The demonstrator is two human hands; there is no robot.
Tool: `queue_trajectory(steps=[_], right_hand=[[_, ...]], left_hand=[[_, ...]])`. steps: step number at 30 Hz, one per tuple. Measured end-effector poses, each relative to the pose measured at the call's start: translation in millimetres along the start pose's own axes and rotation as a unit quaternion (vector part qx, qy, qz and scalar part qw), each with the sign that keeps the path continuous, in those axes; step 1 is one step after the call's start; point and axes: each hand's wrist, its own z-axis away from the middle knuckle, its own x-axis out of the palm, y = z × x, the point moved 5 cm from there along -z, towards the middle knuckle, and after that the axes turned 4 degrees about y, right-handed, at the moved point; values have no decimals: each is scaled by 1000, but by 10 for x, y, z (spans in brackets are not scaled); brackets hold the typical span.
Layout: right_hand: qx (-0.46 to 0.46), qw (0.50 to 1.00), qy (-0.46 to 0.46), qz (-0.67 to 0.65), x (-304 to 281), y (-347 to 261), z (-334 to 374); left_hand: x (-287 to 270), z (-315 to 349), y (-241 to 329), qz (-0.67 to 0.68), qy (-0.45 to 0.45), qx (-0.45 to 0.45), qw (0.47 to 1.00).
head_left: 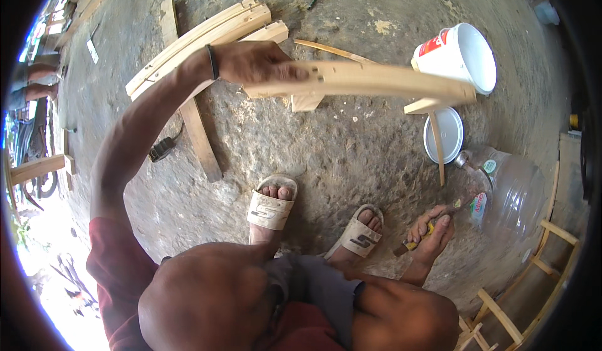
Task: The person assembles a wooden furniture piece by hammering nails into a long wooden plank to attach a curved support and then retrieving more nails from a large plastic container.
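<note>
My left hand (260, 62), a dark band at its wrist, is closed round the left end of a long pale wooden board (382, 80). The board is blurred and stretches to the right above the floor. Short wood pieces show beneath it, one a small block (306, 103). My right hand (431, 232) is wrapped round the yellow and dark handle of what looks like a claw hammer (463, 158). Its metal head is partly blurred in front of a large clear plastic bottle (517, 194). The hammer is apart from the board.
Stacked wooden pieces (200, 41) lie at the back left over a plank (202, 141). A white bucket (480, 56) lies tipped at the back right, near a round white lid (443, 135). A small black object (162, 150) rests at left; wooden frames (501, 316) stand lower right.
</note>
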Motion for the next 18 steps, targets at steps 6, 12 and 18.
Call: queue_trajectory(steps=[6,12,18], right_hand=[[39,999,-27,26,28,228,3],[-75,962,-65,253,243,267,-39],[-77,840,-90,529,382,941,-85]], left_hand=[[-243,-162,-241,-12,54,-56,997],[-248,-138,93,-88,126,-4,988],[268,-11,435,-387,323,79,860]])
